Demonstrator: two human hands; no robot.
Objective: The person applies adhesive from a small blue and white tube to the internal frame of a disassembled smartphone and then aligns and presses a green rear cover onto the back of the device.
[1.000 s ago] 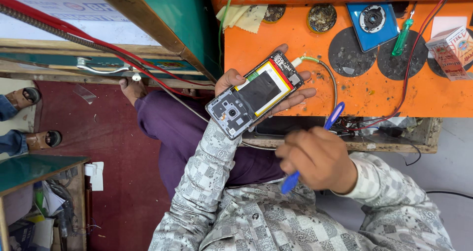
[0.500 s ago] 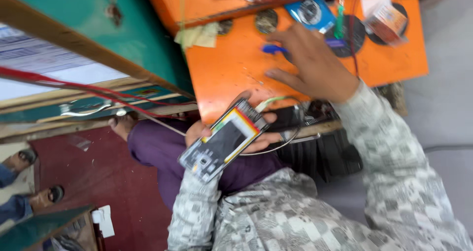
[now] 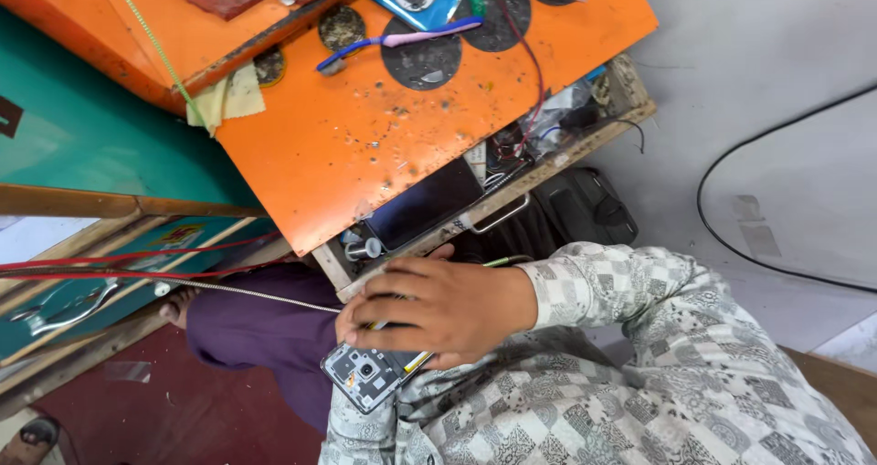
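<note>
Below orange worktop edge [image 3: 365, 154], over lap: opened grey phone with exposed camera module [image 3: 367, 375]. Right hand [image 3: 438, 308] lies flat across phone, fingers clasping it. Left hand hidden beneath, state unclear. Blue-handled tool [image 3: 402, 40] rests on worktop, well apart.

One view only — a camera worn on the person's head, looking steeply down and tilted, so the orange worktop [image 3: 365, 145] runs slantwise across the upper frame. Close range: the right hand [image 3: 438, 305] sits mid-frame over the lap, the grey floor [image 3: 776, 109] at right — no second view to compare.
</note>
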